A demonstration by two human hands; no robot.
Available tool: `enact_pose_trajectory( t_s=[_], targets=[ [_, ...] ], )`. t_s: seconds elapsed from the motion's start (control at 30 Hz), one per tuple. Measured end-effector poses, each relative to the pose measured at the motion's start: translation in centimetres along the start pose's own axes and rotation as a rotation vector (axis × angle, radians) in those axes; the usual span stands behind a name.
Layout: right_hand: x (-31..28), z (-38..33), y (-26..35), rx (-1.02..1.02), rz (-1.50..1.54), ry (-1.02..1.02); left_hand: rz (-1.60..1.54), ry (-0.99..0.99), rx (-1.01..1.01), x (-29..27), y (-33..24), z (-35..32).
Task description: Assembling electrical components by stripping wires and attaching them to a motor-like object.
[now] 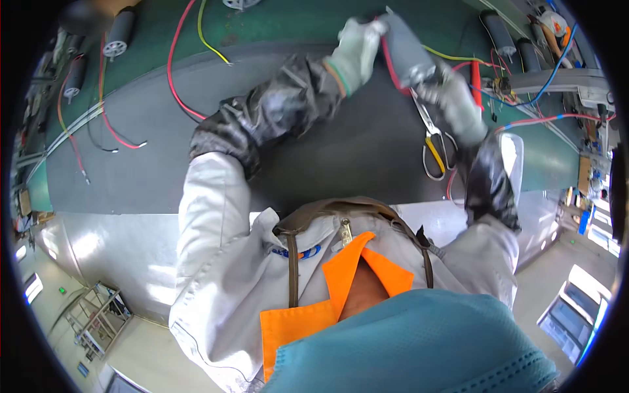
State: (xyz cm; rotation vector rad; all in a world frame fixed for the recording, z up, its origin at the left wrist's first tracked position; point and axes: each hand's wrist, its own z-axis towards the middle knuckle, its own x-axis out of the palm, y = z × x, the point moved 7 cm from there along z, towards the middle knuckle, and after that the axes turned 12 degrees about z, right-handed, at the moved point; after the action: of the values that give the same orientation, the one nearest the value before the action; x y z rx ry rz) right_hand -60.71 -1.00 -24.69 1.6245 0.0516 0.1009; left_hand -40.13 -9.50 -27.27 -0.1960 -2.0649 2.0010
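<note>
Both my hands wear pale gloves, with dark sleeve covers above them. A grey cylindrical motor [407,51] is tilted between them over the dark mat. Closed at its upper end is my left hand [359,51], beside a red wire [389,64] that runs down along the motor. At the lower end, by the metal end cap, my right hand [457,105] has its fingers closed, slightly blurred. Scissors with yellow on the handles [432,145] lie just left of my right wrist. Past that hand is a red-handled tool [476,84].
More grey motors lie at the left [119,33] and the right [498,31], trailing wires. A long red wire [171,65] and a yellow-green wire [208,44] cross the mat [131,177]. A blue cable [553,78] arcs over the right side.
</note>
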Motion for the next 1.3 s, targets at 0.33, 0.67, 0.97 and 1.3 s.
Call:
enact_pose_trajectory(
  t_s=[0.33, 0.67, 0.97, 1.3],
  targets=[
    [16.1, -13.5, 1.3, -0.328, -0.805, 0.186, 0.370, 0.310, -0.566, -8.1, -4.6, -17.0],
    [17.9, -14.0, 0.8, -0.159, -0.885, 0.382, 0.398, 0.463, -0.468, -11.2, -2.4, -21.0],
    [16.2, -14.8, -3.0, 0.393, 0.413, -0.064, 0.129, 0.614, -0.758, -6.5, -5.0, -28.7],
    [14.7, -12.3, 3.7, -0.368, -0.407, 0.016, 0.413, 0.420, -0.738, -14.6, -5.2, -26.8]
  ],
)
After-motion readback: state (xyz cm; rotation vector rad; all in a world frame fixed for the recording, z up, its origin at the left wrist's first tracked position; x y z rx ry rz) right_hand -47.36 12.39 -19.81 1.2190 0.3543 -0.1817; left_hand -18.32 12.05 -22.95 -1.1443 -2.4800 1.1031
